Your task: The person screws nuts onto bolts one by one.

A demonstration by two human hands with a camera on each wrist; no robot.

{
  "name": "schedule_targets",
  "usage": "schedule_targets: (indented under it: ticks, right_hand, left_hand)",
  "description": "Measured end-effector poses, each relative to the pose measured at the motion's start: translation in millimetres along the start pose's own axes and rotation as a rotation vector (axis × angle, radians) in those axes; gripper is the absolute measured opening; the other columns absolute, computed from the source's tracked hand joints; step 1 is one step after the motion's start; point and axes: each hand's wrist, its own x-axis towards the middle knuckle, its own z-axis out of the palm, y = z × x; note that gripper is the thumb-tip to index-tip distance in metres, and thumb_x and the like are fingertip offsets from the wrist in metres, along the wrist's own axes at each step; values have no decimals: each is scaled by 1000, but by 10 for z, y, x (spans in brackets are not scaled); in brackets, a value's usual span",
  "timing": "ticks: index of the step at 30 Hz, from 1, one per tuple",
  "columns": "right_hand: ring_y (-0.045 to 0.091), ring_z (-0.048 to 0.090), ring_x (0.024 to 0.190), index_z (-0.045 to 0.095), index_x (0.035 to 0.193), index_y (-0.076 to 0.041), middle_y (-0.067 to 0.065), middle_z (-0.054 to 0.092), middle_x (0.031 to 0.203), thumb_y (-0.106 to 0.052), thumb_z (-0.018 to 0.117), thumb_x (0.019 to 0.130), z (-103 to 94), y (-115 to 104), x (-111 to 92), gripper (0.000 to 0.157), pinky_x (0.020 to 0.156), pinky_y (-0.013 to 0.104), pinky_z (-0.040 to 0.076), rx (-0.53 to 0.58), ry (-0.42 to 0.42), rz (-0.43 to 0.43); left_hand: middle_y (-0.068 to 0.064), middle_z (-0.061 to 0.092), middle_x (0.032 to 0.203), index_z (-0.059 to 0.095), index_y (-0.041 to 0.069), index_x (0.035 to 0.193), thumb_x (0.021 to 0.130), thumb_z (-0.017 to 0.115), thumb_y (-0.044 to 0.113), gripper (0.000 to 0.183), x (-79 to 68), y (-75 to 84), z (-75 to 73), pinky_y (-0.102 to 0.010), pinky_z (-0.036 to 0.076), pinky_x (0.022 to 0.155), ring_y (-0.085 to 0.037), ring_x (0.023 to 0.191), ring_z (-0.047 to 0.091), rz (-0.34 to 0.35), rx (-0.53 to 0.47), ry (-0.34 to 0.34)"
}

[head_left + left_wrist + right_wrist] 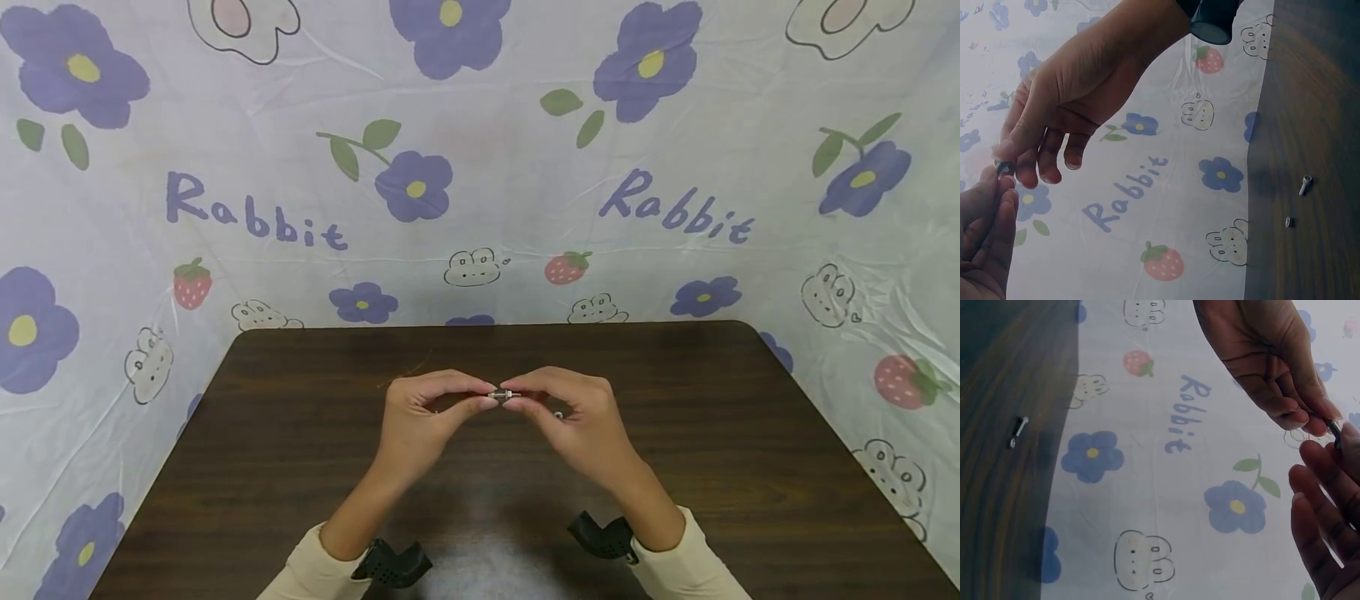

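A small dark metal bolt [504, 394] with a lighter band around it is held over the table, mostly hidden by fingertips. My left hand [418, 425] pinches its left end between thumb and forefinger. The thumb and forefinger of my right hand [588, 425] pinch it from the other side, and a thin tip shows there. In the left wrist view the bolt [1002, 167] sits between the two sets of fingertips. A loose bolt [1305, 185] lies on the table near a small nut [1289, 221]. The right wrist view also shows loose hardware [1019, 431] there.
The dark wooden table [300, 467] has rounded far corners. A cloth [480, 208] printed with flowers and rabbits hangs behind it and along both sides. Thin reddish strands [408, 372] lie beyond the left hand. A black wrist device [393, 565] sits on the left sleeve.
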Motion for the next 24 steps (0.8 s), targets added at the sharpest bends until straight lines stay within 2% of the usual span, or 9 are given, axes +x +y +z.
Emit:
schedule_targets:
  ticks: [5,9,20,24]
  right_hand:
    - [9,64,71,75,100,-10,2,74,87,-4,76,91,17,-7,-18,12,61,19,51,-22,-33,77]
    - [12,67,70,73,95,-11,-1,72,80,2,72,92,40,-15,-26,13,64,22,55,-5,-41,95]
    - [7,49,53,61,70,-18,-8,54,59,2,61,99,122,-79,-29,35,50,23,45,3,-15,192]
    - [4,47,46,62,64,-20,-8,53,52,-2,58,102,128,-80,-47,42,42,22,40,-15,-22,251]
  left_hand:
    - [-8,77,89,79,2,95,83,79,-6,15,1,-5,9,-35,62,71,-22,81,74,14,-14,0]
    - [-7,77,88,80,3,95,82,80,-5,15,1,4,16,-35,62,70,-21,80,74,18,-4,-3]
    - [-7,77,88,80,3,93,82,80,-5,14,-15,-12,33,-35,62,71,-20,80,73,34,-3,-11]
    - [-6,77,88,80,4,93,82,81,-4,14,-17,-22,39,-35,62,74,-19,81,73,54,18,-28]
